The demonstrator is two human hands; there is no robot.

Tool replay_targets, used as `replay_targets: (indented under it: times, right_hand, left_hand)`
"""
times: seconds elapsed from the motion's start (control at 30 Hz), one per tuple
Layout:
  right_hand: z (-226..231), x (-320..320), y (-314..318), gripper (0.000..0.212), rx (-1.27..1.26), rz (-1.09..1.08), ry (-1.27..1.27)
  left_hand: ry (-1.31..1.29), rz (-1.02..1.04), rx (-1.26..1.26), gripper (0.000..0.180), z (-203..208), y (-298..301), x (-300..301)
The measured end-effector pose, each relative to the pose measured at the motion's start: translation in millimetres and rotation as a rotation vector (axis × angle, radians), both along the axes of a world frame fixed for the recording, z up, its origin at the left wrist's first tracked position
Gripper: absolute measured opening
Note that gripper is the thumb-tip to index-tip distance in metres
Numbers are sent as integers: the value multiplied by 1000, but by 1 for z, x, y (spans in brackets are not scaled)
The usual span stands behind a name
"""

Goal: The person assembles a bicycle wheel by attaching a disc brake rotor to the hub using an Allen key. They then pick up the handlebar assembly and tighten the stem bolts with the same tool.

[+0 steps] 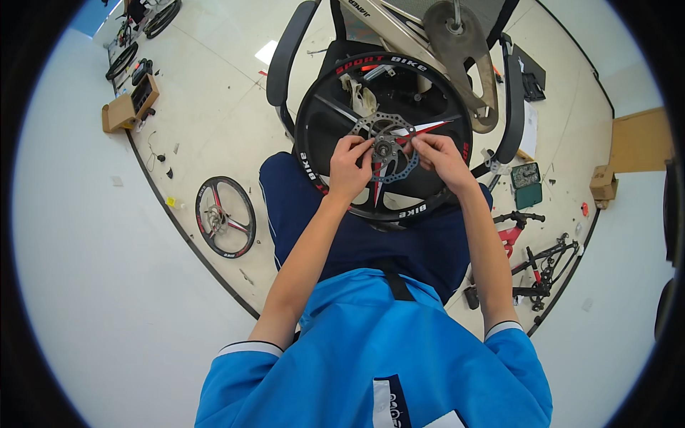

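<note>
Two hands at one wheel, one chair, one green case

A loose wheel and a black bike frame on the floor suggest a bicycle workshop.

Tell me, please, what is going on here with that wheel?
A seated person in a bright blue short-sleeved shirt has both hands at the middle of a black three-spoke bicycle wheel, which seems to rest between the lap and a black armchair. The left hand and right hand flank the perforated round metal disc around its hub; whether they grip it is unclear. Another black three-spoke wheel is off to the left.
</note>
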State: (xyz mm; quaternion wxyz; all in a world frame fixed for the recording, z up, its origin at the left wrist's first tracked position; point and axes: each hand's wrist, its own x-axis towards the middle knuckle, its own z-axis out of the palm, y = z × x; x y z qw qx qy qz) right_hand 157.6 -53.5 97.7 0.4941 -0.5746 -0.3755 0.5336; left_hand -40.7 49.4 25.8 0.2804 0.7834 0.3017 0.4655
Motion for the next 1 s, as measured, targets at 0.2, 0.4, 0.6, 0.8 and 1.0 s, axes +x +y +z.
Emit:
replay_targets:
  times: [0.2, 0.4, 0.6, 0.8, 1.0]
  right_hand:
    - [-1, -36, 20, 20, 109, -72, 143]
    - [-19, -50, 39, 17, 246, -63, -413]
    - [-3, -51, 42, 15, 164, -43, -525]
    - [0, -51, 47, 19, 189, 66, -732]
    - [2, -58, 40, 14, 297, 37, -969]
  left_hand:
    - [-31, 73, -143, 18, 0, -7, 2]
    - [-26, 35, -22, 16, -8, 1, -1]
    - [-50, 106, -324, 16, 11, -10, 2]
    - [-57, 42, -46, 19, -14, 3, 1]
    - [-4, 0, -204, 22, 2, -8, -4]
